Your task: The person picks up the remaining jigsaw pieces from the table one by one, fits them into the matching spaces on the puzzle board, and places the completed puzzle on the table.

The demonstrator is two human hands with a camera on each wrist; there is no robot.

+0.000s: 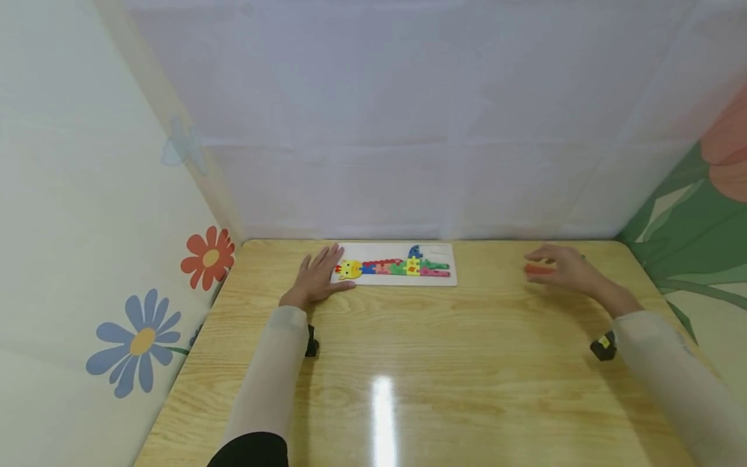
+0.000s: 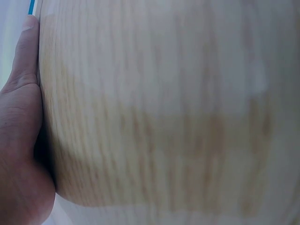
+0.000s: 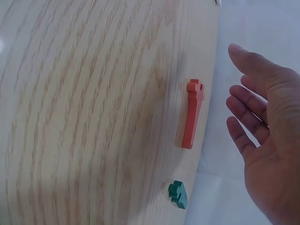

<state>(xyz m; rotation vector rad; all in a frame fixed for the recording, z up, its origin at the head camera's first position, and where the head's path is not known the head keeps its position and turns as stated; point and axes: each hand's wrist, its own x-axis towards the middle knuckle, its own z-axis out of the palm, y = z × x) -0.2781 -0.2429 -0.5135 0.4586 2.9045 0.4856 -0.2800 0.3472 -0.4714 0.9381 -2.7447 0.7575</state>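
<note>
A white puzzle board lies near the table's far edge, bearing a giraffe made of interlocking coloured pieces. My left hand rests on its left end with fingers spread. In the left wrist view only the thumb side of that hand shows against the table. Over on the right, my right hand hovers above a long red puzzle piece, its fingers loosely bent and holding nothing. Close by lies a small green puzzle piece. Both loose pieces lie flat on the wood, apart from each other.
The wooden table stretches toward me, with a light reflection at its front. A white cloth wall rises behind its far edge. Flower-printed panels stand on both sides.
</note>
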